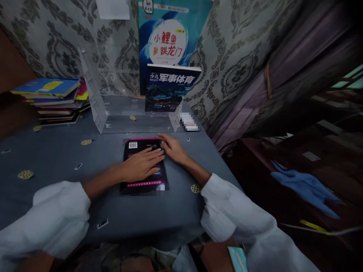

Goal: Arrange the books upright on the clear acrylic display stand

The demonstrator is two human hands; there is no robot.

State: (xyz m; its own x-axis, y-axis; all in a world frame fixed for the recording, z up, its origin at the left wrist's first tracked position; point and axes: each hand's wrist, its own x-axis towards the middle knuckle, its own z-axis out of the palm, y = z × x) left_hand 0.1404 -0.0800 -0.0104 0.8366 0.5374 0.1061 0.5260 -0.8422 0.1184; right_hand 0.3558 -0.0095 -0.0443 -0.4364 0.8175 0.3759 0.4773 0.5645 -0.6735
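Observation:
A black book with a barcode and pink strips lies flat on the grey-blue tablecloth. Across its cover rests my left hand, palm down and fingers stretched out. My right hand touches the book's upper right corner, its fingers extended and slightly bent. Just beyond the book stands a clear plastic rack. A dark blue book leans upright at the rack's right side, its cover facing me.
Behind the rack, a larger teal book stands against the patterned wall covering. A stack of books sits at the back left. A small blurred white item lies right of the rack. Past the table's right edge is a blue cloth.

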